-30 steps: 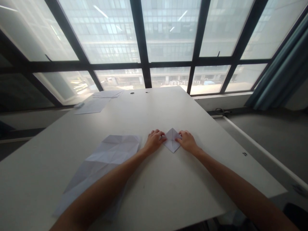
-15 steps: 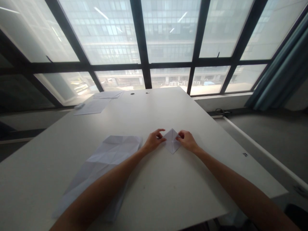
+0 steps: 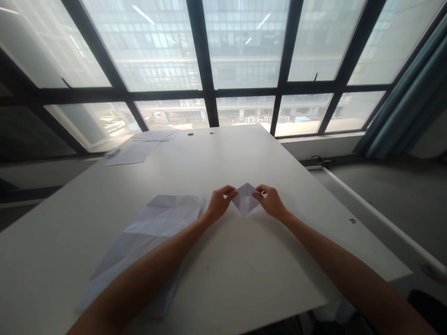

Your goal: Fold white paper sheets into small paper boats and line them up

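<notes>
A small diamond-shaped piece of folded white paper (image 3: 245, 203) is held between both hands over the white table (image 3: 230, 260). My left hand (image 3: 221, 201) pinches its left side between thumb and fingers. On the opposite side, my right hand (image 3: 270, 200) grips the right edge in the same way. Creases run across the folded paper, and its top and bottom points stay uncovered. Larger creased white sheets (image 3: 164, 216) lie to the left, partly hidden under my left forearm.
More white paper sheets (image 3: 131, 153) rest at the far left of the table. Dark-framed windows (image 3: 244, 93) rise behind it. A blue curtain (image 3: 394, 107) hangs at the right, and a white rail (image 3: 377, 214) runs beside the table's right edge.
Both hands and the folded paper have shifted slightly up in view. The paper looks wider and partly opened at the middle, and my left fingers have closed more on its edge.
</notes>
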Demonstrator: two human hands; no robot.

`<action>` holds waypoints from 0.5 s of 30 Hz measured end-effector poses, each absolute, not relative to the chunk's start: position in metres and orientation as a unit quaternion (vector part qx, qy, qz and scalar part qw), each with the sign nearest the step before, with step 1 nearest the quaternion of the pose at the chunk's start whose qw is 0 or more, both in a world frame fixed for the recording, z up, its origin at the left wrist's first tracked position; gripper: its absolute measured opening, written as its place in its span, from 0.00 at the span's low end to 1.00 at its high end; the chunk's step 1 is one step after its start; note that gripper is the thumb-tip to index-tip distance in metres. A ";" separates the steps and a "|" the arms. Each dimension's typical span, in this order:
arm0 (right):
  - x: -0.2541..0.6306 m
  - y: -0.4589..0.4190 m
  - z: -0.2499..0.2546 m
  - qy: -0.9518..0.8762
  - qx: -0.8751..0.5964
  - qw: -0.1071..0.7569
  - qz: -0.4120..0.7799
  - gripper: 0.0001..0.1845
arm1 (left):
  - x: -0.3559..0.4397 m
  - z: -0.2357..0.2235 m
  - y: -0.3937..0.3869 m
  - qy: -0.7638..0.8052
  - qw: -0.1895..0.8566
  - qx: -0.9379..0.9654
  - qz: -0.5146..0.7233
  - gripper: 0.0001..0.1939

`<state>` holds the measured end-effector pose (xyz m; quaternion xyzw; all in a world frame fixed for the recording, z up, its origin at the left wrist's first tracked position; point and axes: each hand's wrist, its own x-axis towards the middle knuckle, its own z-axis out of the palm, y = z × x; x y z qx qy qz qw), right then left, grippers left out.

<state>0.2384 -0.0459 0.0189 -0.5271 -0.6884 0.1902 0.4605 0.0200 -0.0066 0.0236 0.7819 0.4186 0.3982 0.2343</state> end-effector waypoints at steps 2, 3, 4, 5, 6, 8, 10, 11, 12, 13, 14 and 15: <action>0.236 -0.051 0.024 -0.683 -0.534 0.485 0.114 0.08 | 0.022 0.028 -0.012 0.410 0.170 0.784 0.434 0.08; 0.235 -0.054 0.027 -0.683 -0.535 0.489 0.082 0.08 | 0.023 0.030 -0.015 0.405 0.143 0.789 0.441 0.08; 0.235 -0.056 0.028 -0.687 -0.535 0.488 0.056 0.09 | 0.024 0.031 -0.017 0.401 0.118 0.794 0.441 0.09; 0.235 -0.058 0.029 -0.694 -0.533 0.482 0.035 0.09 | 0.024 0.032 -0.019 0.401 0.098 0.799 0.438 0.09; 0.236 -0.059 0.030 -0.703 -0.531 0.474 0.017 0.09 | 0.023 0.033 -0.021 0.403 0.082 0.801 0.434 0.10; 0.237 -0.061 0.030 -0.720 -0.526 0.452 -0.012 0.10 | 0.021 0.033 -0.021 0.412 0.056 0.802 0.428 0.10; 0.239 -0.061 0.030 -0.734 -0.524 0.430 -0.030 0.11 | 0.018 0.033 -0.020 0.412 0.038 0.805 0.425 0.10; 0.239 -0.061 0.029 -0.740 -0.524 0.420 -0.034 0.11 | 0.016 0.033 -0.019 0.409 0.033 0.808 0.423 0.10; 0.240 -0.060 0.029 -0.745 -0.526 0.409 -0.036 0.10 | 0.015 0.032 -0.018 0.406 0.030 0.811 0.421 0.09; 0.241 -0.059 0.029 -0.749 -0.528 0.398 -0.036 0.10 | 0.015 0.032 -0.016 0.402 0.029 0.815 0.416 0.09; 0.242 -0.058 0.028 -0.754 -0.530 0.386 -0.035 0.10 | 0.015 0.032 -0.015 0.400 0.029 0.820 0.409 0.08; 0.243 -0.056 0.028 -0.760 -0.532 0.372 -0.034 0.09 | 0.015 0.031 -0.014 0.398 0.030 0.825 0.400 0.08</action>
